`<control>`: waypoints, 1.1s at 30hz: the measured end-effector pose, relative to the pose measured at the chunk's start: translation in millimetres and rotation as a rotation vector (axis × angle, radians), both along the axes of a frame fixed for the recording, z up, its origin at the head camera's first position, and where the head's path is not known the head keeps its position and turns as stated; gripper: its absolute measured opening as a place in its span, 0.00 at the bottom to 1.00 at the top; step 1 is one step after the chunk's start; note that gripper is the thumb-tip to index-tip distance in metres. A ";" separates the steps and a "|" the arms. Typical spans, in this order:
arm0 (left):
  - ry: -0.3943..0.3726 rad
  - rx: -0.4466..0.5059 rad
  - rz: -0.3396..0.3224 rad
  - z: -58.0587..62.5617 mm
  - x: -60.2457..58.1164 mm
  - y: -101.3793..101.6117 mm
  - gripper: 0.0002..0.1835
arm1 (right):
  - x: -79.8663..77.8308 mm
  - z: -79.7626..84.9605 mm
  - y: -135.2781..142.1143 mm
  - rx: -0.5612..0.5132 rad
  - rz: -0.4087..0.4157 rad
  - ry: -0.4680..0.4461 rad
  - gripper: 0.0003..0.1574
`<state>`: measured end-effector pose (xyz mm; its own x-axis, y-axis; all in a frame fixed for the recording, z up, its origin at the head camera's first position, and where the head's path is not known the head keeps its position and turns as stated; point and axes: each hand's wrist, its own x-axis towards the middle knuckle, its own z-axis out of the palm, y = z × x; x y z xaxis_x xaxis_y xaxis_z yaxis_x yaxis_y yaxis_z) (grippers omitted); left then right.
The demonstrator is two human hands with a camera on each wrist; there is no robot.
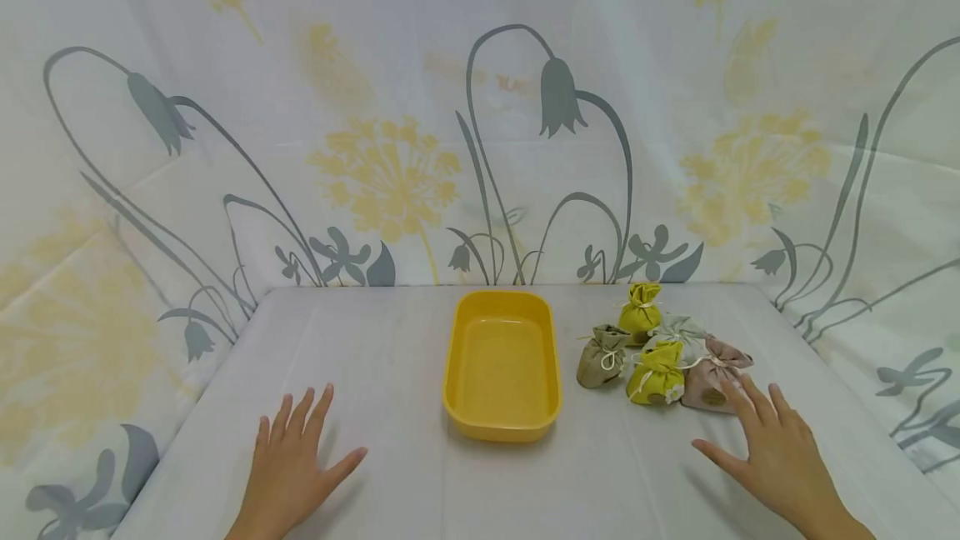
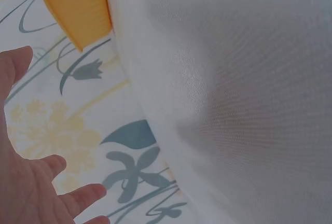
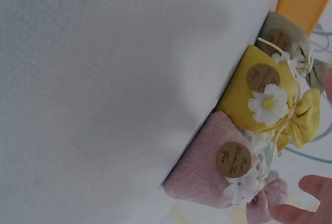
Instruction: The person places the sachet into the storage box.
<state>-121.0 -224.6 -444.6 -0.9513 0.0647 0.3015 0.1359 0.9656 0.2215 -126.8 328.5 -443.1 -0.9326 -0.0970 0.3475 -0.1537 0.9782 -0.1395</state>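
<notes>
A yellow rectangular tray (image 1: 502,430) sits in the middle of the white table. To its right, several small drawstring pouches stand in a cluster: a grey-green one (image 1: 601,361), a yellow-green one (image 1: 655,377) in front, another yellow-green one (image 1: 639,315) behind, a pale grey one (image 1: 677,330) and a pink one (image 1: 708,380). My right hand (image 1: 783,457) is spread with straight fingers, its fingertips overlapping the pink pouch's edge in the head view. On the left, my left hand (image 1: 288,465) is spread over the table, holding nothing. Round brown labels and white flowers show on pouches in the right wrist view.
The white table (image 1: 360,357) ends at a back edge against a hanging cloth (image 1: 420,48) printed with grey and yellow flowers. The same cloth comes down along both sides of the table.
</notes>
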 end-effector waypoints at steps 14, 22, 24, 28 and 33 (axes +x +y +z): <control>-0.149 0.348 0.020 6.3 -12.2 14.8 0.55 | -11.8 4.0 4.7 -0.257 -0.011 -0.050 0.55; -0.189 0.518 -0.021 11.4 -22.1 30.1 0.55 | -16.7 5.7 6.6 -0.363 -0.039 -0.047 0.53; -0.209 0.543 -0.018 10.5 -23.9 32.8 0.54 | -17.0 6.1 6.8 -0.391 -0.062 -0.060 0.53; -0.220 0.606 -0.030 5.5 -27.9 38.2 0.53 | -18.5 6.5 9.6 -0.441 -0.121 -0.098 0.54; -0.207 0.708 -0.074 -0.4 -34.7 46.4 0.49 | -22.8 5.0 15.6 -0.507 -0.159 -0.129 0.53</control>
<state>-155.7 -178.2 -445.0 -0.9939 -0.0123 0.1100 0.0832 0.5721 0.8160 -149.6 344.1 -438.1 -0.9603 0.1983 0.1963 0.0396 0.7933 -0.6076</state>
